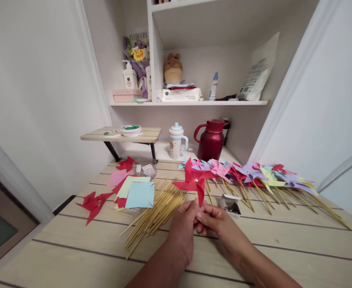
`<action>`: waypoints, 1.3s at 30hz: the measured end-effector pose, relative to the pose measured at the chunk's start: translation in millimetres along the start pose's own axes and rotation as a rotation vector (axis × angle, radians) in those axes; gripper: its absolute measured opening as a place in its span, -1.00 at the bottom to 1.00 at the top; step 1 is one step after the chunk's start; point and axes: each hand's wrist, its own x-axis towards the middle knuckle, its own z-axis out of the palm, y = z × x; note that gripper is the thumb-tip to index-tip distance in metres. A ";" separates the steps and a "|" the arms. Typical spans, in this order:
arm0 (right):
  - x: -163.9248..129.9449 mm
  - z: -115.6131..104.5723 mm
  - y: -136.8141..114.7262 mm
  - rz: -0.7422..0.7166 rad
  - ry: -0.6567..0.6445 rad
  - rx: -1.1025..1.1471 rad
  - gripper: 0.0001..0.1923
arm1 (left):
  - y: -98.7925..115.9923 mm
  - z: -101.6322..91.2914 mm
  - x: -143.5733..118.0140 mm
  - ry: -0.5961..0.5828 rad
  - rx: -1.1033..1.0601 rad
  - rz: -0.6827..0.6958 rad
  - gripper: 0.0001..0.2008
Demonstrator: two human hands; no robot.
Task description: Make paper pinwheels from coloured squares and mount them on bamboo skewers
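You face a pale wooden plank worktop (pixel 74 236) set in a white alcove with shelves. At far left lie red cut paper pieces (pixel 93 203), then a stack of pastel paper squares (pixel 135 192) and a loose pile of thin wooden sticks (pixel 158 212). Your left hand (pixel 183 226) and right hand (pixel 214 221) meet at the near centre, fingertips pinched together on the stick of a red paper pinwheel (pixel 194 181), which stands upright just above them. Just right sits a small white box of metal pins (pixel 230 204). Beyond it a row of finished pastel pinwheels on sticks (pixel 262 178) fans right. A dark red jug (pixel 211 140) stands behind.
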 end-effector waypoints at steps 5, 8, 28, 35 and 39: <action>-1.5 -12.3 -13.6 -0.018 -0.001 -0.011 -0.54 | 15.6 -3.5 0.7 0.214 0.226 0.184 -0.53; -3.5 -19.7 -21.0 -0.001 -0.043 -0.061 -0.54 | 25.2 -7.7 1.2 0.344 0.370 0.366 -0.48; -9.2 -19.2 -21.4 -0.022 -0.138 -0.109 -0.61 | 33.8 -16.8 -2.1 0.511 1.079 0.791 -0.70; -7.7 -17.9 -19.7 -0.033 -0.119 -0.069 -0.58 | 28.5 -18.5 0.6 0.501 1.193 0.953 -0.77; -6.2 -17.3 -22.6 -0.028 -0.097 -0.069 -0.55 | 25.9 -19.8 3.3 0.491 1.216 1.052 -0.80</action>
